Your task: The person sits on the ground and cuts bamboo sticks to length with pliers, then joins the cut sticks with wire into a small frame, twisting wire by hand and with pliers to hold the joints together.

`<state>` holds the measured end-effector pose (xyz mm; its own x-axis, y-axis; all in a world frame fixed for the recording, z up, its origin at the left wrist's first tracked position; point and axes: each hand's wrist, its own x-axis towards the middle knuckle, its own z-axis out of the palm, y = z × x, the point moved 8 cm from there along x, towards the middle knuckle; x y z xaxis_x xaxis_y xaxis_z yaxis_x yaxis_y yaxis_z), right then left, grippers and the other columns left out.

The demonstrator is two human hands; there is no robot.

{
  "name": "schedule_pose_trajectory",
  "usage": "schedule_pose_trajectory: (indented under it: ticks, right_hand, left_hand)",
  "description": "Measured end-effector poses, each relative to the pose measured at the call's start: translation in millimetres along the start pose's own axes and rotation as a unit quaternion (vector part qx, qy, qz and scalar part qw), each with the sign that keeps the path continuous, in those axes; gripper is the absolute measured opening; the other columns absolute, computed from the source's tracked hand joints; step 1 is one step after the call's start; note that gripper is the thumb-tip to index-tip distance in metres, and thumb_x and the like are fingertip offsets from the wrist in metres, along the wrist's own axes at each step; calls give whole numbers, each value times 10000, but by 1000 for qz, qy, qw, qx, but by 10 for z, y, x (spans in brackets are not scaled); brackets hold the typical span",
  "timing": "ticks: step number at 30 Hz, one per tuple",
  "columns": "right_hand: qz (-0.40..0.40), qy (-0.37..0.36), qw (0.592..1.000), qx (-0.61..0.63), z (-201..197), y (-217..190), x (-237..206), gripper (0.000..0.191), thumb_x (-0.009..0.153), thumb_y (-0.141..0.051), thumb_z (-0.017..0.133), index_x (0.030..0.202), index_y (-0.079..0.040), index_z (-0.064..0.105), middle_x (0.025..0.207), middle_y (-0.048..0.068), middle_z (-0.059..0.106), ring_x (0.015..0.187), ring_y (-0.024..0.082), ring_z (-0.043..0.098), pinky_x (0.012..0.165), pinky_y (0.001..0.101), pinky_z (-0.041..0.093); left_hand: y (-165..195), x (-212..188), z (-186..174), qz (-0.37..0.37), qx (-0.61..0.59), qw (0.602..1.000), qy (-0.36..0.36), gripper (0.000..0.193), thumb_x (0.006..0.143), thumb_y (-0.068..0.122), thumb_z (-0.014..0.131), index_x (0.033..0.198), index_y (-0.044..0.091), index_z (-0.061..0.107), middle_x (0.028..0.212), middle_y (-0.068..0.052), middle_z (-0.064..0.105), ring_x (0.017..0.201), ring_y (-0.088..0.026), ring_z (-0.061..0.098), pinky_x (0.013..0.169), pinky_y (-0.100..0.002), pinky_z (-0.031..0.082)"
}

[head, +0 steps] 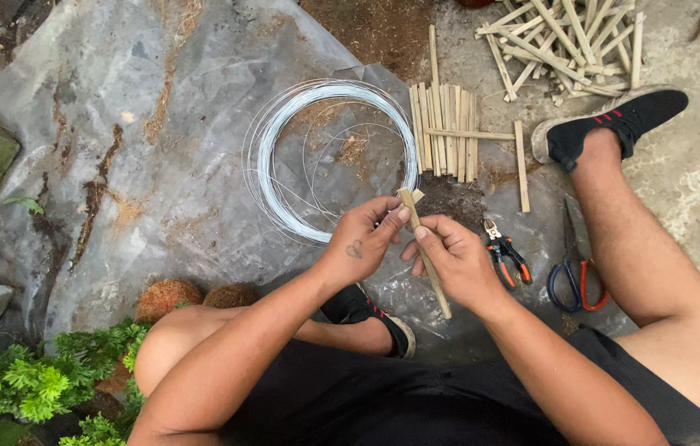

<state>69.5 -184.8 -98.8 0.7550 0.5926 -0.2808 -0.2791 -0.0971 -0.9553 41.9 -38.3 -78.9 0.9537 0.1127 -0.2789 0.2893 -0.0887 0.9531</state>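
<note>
The left hand (361, 239) is pinching the upper end of a bamboo stick (423, 252) at the frame's centre, while the right hand (453, 260) is closing around its middle, holding it nearly upright; a second short piece seems to be crossing its top, though thin wire there is too fine to tell. Judging by this, the joining is only just starting. Beneath everything, a grey plastic sheet (144, 165) is covering the ground. A coil of pale wire (329, 157) is lying just above the hands. A loose heap of sticks (565, 41) is waiting at upper right, a neat cut row (445, 128) beside it. Scissors (573, 272) and small pliers (505, 260) are resting right of the hands.
</note>
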Motion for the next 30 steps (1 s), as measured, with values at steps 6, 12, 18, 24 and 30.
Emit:
schedule_pose_trajectory:
  ticks: [6,12,18,24,30]
  right_hand:
    - [17,3,1000,-1,6,22,-8,251,1046,-202,538,1129,-6,669,840,68,726,637,112,664,598,265,555]
    - [36,13,999,0,0,67,-23,244,1027,-193,551,1163,-30,672,834,51,707,615,112,667,560,262,545]
    - [8,2,1000,11,25,62,-24,238,1040,-187,548,1156,-17,669,838,48,701,617,114,668,559,259,539]
    - [6,6,1000,10,34,89,-21,225,1046,-184,543,1112,-1,658,834,55,701,618,115,669,569,270,557]
    - [4,13,999,30,62,86,-48,251,1049,-201,539,1140,3,654,843,52,698,641,110,665,589,269,561]
  left_hand:
    - [-14,3,7,-4,-7,1000,-2,367,1014,327,607,1209,29,697,830,13,663,736,-65,587,630,-260,485]
    - [-1,-17,30,10,-23,1000,-9,365,1015,335,617,1173,20,710,878,15,702,768,-47,587,678,-248,508]
    - [23,-38,17,-1,-15,1000,-11,364,1018,341,627,1117,6,728,797,21,653,741,-48,522,640,-265,463]
    - [117,-59,-16,2,35,999,6,363,985,351,655,1094,13,731,743,20,637,700,-40,495,601,-272,449]
    - [167,-73,-33,-14,47,999,13,368,985,367,641,1095,31,745,698,15,611,661,-49,487,584,-275,444]
